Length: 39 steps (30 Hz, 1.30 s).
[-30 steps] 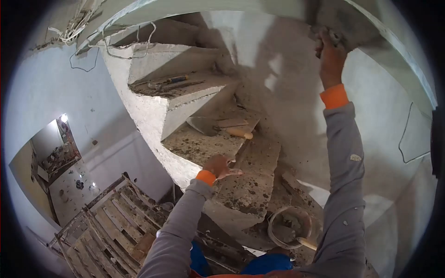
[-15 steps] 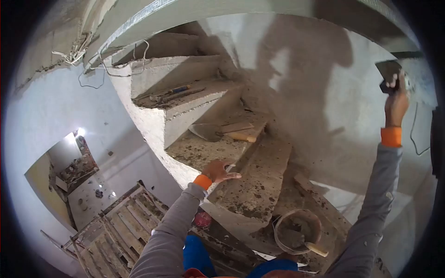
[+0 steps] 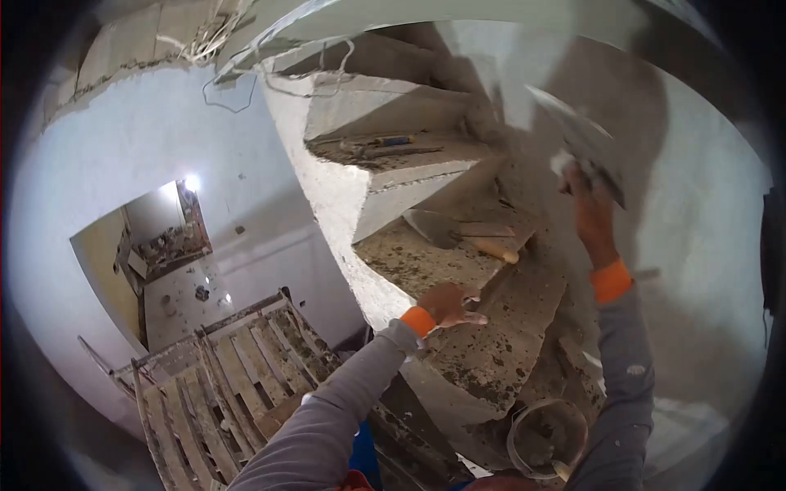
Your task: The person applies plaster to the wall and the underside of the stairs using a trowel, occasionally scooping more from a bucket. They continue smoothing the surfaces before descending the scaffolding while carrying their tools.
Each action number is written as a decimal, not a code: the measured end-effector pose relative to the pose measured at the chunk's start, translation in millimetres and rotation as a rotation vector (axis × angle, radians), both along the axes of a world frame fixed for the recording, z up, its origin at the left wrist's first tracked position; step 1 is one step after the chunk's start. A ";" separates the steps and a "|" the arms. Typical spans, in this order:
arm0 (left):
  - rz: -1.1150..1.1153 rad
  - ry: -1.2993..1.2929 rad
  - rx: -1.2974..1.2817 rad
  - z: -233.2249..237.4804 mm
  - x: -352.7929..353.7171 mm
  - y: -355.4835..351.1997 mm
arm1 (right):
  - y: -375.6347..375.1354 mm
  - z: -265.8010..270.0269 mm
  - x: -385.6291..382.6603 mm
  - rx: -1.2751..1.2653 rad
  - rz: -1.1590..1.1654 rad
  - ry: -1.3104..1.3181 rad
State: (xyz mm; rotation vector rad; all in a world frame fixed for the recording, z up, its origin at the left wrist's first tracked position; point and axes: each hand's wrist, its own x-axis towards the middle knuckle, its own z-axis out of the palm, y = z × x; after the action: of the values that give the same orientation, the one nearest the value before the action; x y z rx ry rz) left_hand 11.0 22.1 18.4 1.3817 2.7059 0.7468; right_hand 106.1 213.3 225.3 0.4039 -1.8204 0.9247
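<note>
My right hand (image 3: 585,184) is wrapped round the handle of a flat metal trowel (image 3: 577,135), whose blade is tilted in front of the plastered wall (image 3: 696,204) and slightly blurred. Above the edge of a concrete step (image 3: 499,335), my left hand (image 3: 450,305) has its fingers apart and holds nothing. On the step beyond it lies a pointed trowel with a wooden handle (image 3: 495,250). A bucket (image 3: 547,438) with grey material and a wooden-handled tool in it stands low at the right.
Concrete stairs (image 3: 393,110) climb toward the back, with a blue-handled tool (image 3: 395,141) on a higher step. Wooden slats (image 3: 237,360) form a platform at lower left. Loose wires (image 3: 229,94) hang at upper left, and a wall opening (image 3: 143,254) shows below them.
The head view has shifted, so the stairs appear farther right. My right hand has swung the flat trowel leftward and tilted its blade. My left hand remains by the step edge.
</note>
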 end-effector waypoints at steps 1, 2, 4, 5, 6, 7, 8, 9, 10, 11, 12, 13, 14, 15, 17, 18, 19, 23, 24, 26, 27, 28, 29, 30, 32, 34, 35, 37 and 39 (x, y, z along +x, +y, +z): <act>0.002 -0.006 -0.050 9.8 7.0 -4.3 | -23.8 10.1 -23.2 0.068 0.049 -0.017; -0.023 0.010 -0.009 4.0 1.6 -4.3 | -52.9 20.8 -44.2 0.095 0.069 -0.023; -0.078 0.045 0.072 -10.8 -9.9 -4.1 | -110.7 41.7 -91.5 0.135 0.201 0.000; -0.069 0.078 0.054 -4.2 -5.7 -8.6 | -135.8 53.2 -119.5 0.149 0.314 0.027; -0.072 0.054 0.048 -5.7 -10.2 -8.8 | -156.9 69.3 -153.2 0.193 0.208 0.009; -0.078 0.028 0.041 -9.0 -13.1 -7.3 | -180.7 80.7 -172.8 0.224 0.152 0.018; -0.084 0.007 0.033 -10.6 -15.7 -6.9 | -204.2 92.1 -192.8 0.255 0.096 0.027; -0.085 0.006 0.062 -9.4 -16.8 -8.1 | -228.3 101.5 -212.5 0.262 0.083 0.069; -0.087 0.004 0.087 -8.3 -15.6 -9.7 | -248.1 113.6 -227.8 0.323 -0.047 0.101; -0.088 0.002 0.107 -9.3 -14.0 -10.7 | -265.6 123.0 -237.8 0.379 -0.175 0.134; -0.101 -0.008 0.148 -13.5 -16.4 -7.5 | -280.4 128.7 -245.7 0.370 -0.168 0.116; -0.112 -0.016 0.187 -20.1 -21.9 -0.7 | -293.8 134.3 -251.4 0.361 -0.161 0.099; -0.122 -0.026 0.226 -27.3 -26.6 4.4 | -300.4 140.7 -262.5 0.351 -0.151 0.082; -0.126 -0.026 0.278 -36.3 -30.7 7.6 | -307.1 146.2 -274.2 0.326 -0.156 0.142; -0.128 -0.002 0.360 -46.6 -35.1 9.6 | -314.3 150.6 -302.0 0.279 -0.163 0.261; -0.128 0.022 0.389 -48.2 -36.5 8.6 | -315.2 152.3 -303.9 0.242 -0.198 0.289; -0.125 0.069 0.393 -46.8 -34.0 7.1 | -317.8 152.2 -294.0 0.206 -0.235 0.314; -0.141 0.003 0.230 -31.7 -30.0 7.1 | -302.8 160.4 -279.7 0.143 -0.177 0.417; -0.137 0.008 0.212 -28.1 -28.1 7.1 | -295.4 162.0 -278.1 0.132 -0.138 0.442; -0.126 0.014 0.170 -19.4 -21.3 -3.1 | -286.9 156.0 -249.8 -0.007 0.067 0.388; -0.131 0.017 0.157 -17.7 -21.1 -3.2 | -281.7 152.6 -229.1 -0.014 0.081 0.372; -0.136 0.021 0.141 -17.3 -20.5 -4.3 | -277.0 150.3 -211.9 -0.025 0.095 0.355; -0.139 0.022 0.127 -16.5 -19.6 -6.1 | -263.9 152.7 -207.7 -0.039 0.042 0.309; -0.135 -0.002 0.119 -14.7 -18.2 -6.5 | -251.6 154.2 -203.9 -0.044 0.102 0.375; -0.127 -0.045 0.098 -8.6 -16.8 -10.0 | -236.5 152.5 -180.8 -0.153 0.210 0.314; -0.106 -0.027 0.051 -6.9 -14.0 -9.2 | -217.8 153.2 -158.3 -0.076 0.127 0.304; -0.094 -0.014 0.024 -4.8 -13.6 -10.3 | -210.4 154.1 -152.6 -0.082 0.117 0.328; -0.068 -0.071 -0.037 4.7 -8.1 -13.4 | -192.5 156.6 -142.2 -0.091 0.206 0.370; -0.062 -0.049 -0.022 5.6 -6.3 -14.1 | -166.0 158.0 -126.5 0.011 0.197 0.411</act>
State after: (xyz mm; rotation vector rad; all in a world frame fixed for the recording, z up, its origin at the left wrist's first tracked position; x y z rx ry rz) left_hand 4.7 8.1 23.9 1.4157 2.6133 0.7342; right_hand -20.5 47.3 383.3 0.7336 -1.4283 0.8880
